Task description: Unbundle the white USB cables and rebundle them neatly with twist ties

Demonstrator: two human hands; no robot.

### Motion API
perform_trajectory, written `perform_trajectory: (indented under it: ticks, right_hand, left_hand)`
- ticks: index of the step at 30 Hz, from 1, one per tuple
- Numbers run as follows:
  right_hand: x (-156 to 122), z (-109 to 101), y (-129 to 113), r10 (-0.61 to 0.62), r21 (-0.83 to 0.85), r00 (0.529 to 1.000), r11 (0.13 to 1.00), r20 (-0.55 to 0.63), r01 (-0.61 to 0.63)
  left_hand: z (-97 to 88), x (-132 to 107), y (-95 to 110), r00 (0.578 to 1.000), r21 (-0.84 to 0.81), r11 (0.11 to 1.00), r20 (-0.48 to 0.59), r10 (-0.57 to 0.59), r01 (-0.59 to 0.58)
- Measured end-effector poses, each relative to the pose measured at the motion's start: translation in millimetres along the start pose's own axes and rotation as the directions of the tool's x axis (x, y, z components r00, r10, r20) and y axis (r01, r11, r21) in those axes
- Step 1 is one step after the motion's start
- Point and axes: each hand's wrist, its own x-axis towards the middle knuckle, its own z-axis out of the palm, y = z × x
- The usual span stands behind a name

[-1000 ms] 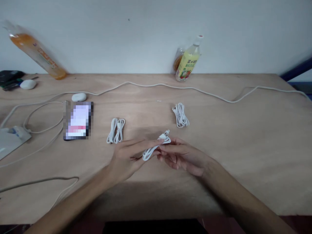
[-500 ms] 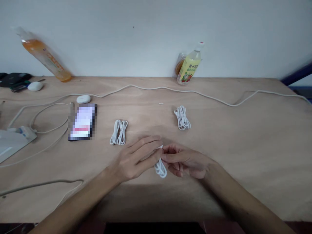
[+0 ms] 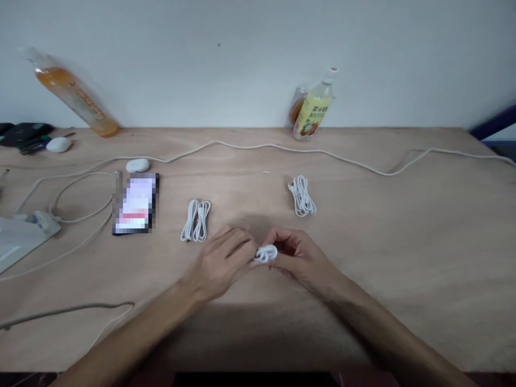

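Note:
A looped white cable [image 3: 266, 253] is between my two hands, above the near middle of the table. My left hand [image 3: 226, 258] has its fingers curled closed around the left part of this bundle. At the bundle's right end, my right hand [image 3: 304, 260] pinches it between thumb and fingers. The fingers hide part of the coil and its ends. Beyond my left hand lies another white cable bundle [image 3: 195, 220], folded in a double loop. A further coiled white cable [image 3: 302, 195] rests on the table past my right hand.
A phone [image 3: 136, 204] and a white earbud case [image 3: 137, 165] lie at the left. A long white cord [image 3: 258, 147] crosses the table [image 3: 403, 242]. By the wall stand an orange drink bottle [image 3: 76, 99] and a yellow drink bottle [image 3: 314, 112]. A power strip [image 3: 24, 236] sits far left.
The cable bundle in my hands has turned from hanging downward to lying more level. My left fingers have curled in from a stretched pose, and my right hand has closed onto the bundle.

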Motion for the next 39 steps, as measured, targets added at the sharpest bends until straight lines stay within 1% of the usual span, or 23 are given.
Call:
perform_trajectory:
  ticks: [2, 4, 6, 7, 8, 10, 12, 14, 15, 17, 18, 21, 23, 25, 28, 31, 33, 34, 36, 39]
  right_hand:
    - [-1, 1, 1, -0.087, -0.067, 0.996, 0.994, -0.033, 0.084]
    - [-2, 2, 1, -0.154, -0.11, 0.986, 0.983, -0.062, 0.146]
    - [-3, 3, 1, -0.192, -0.15, 0.978, 0.972, -0.079, 0.178]
    - [-4, 4, 1, -0.206, -0.174, 0.975, 0.966, -0.087, 0.189]
    - [-4, 5, 0, -0.218, -0.2, 0.971, 0.96, -0.097, 0.196]
    - [-4, 6, 0, -0.247, -0.252, 0.962, 0.944, -0.116, 0.212]
    - [-5, 6, 0, -0.298, -0.303, 0.946, 0.92, -0.13, 0.248]
    - [-5, 7, 0, -0.376, -0.361, 0.918, 0.879, -0.122, 0.312]
    - [-5, 7, 0, -0.417, -0.393, 0.902, 0.852, -0.111, 0.346]
    - [-5, 7, 0, -0.48, -0.457, 0.873, 0.798, -0.086, 0.393]
    - [-5, 7, 0, -0.5, -0.483, 0.863, 0.775, -0.073, 0.408]
    - [-5, 7, 1, -0.545, -0.538, 0.837, 0.717, -0.036, 0.443]
    - [-5, 6, 2, -0.569, -0.562, 0.822, 0.681, -0.002, 0.47]
    - [-5, 6, 3, -0.578, -0.585, 0.816, 0.654, 0.024, 0.481]
    - [-5, 5, 5, -0.576, -0.603, 0.817, 0.642, 0.028, 0.474]
    - [-5, 4, 6, -0.595, -0.6, 0.803, 0.63, 0.035, 0.493]
    - [-5, 3, 7, -0.608, -0.605, 0.794, 0.621, 0.031, 0.499]
    - [-5, 3, 7, -0.611, -0.607, 0.791, 0.62, 0.023, 0.497]
    - [-6, 3, 7, -0.611, -0.609, 0.792, 0.629, -0.003, 0.483]
    - [-6, 3, 7, -0.606, -0.606, 0.793, 0.652, -0.056, 0.455]
  left_hand:
    - [1.4, -2, 4, 0.993, -0.066, 0.991, -0.008, -0.118, 0.117]
    - [2.1, -2, 8, 0.973, -0.156, 0.962, -0.028, -0.23, 0.223]
    - [2.0, -1, 12, 0.938, -0.274, 0.902, -0.003, -0.347, 0.333]
    - [1.8, 0, 14, 0.91, -0.336, 0.853, 0.031, -0.413, 0.399]
    - [1.5, 1, 15, 0.874, -0.394, 0.79, 0.078, -0.48, 0.47]
    - [1.5, 3, 18, 0.777, -0.483, 0.635, 0.176, -0.604, 0.603]
    - [2.6, 5, 20, 0.679, -0.561, 0.466, 0.255, -0.689, 0.684]
    - [4.2, 6, 21, 0.596, -0.636, 0.3, 0.318, -0.738, 0.711]
    - [4.9, 7, 22, 0.564, -0.667, 0.226, 0.346, -0.75, 0.71]
    - [5.3, 8, 22, 0.522, -0.702, 0.12, 0.393, -0.757, 0.702]
    - [4.9, 8, 22, 0.511, -0.71, 0.087, 0.41, -0.756, 0.699]
    - [2.5, 11, 22, 0.499, -0.727, 0.011, 0.459, -0.735, 0.686]
    - [1.3, 12, 21, 0.497, -0.736, -0.042, 0.496, -0.712, 0.675]
    - [1.6, 13, 20, 0.495, -0.739, -0.076, 0.521, -0.696, 0.67]
    - [4.0, 12, 17, 0.481, -0.729, -0.125, 0.559, -0.676, 0.673]
    - [6.1, 11, 15, 0.453, -0.715, -0.228, 0.622, -0.638, 0.661]
    - [6.6, 10, 14, 0.444, -0.71, -0.293, 0.653, -0.614, 0.64]
    - [6.8, 10, 13, 0.447, -0.711, -0.314, 0.662, -0.602, 0.629]
    - [7.1, 9, 12, 0.468, -0.719, -0.332, 0.666, -0.581, 0.611]
    - [7.4, 7, 9, 0.516, -0.734, -0.305, 0.656, -0.551, 0.607]
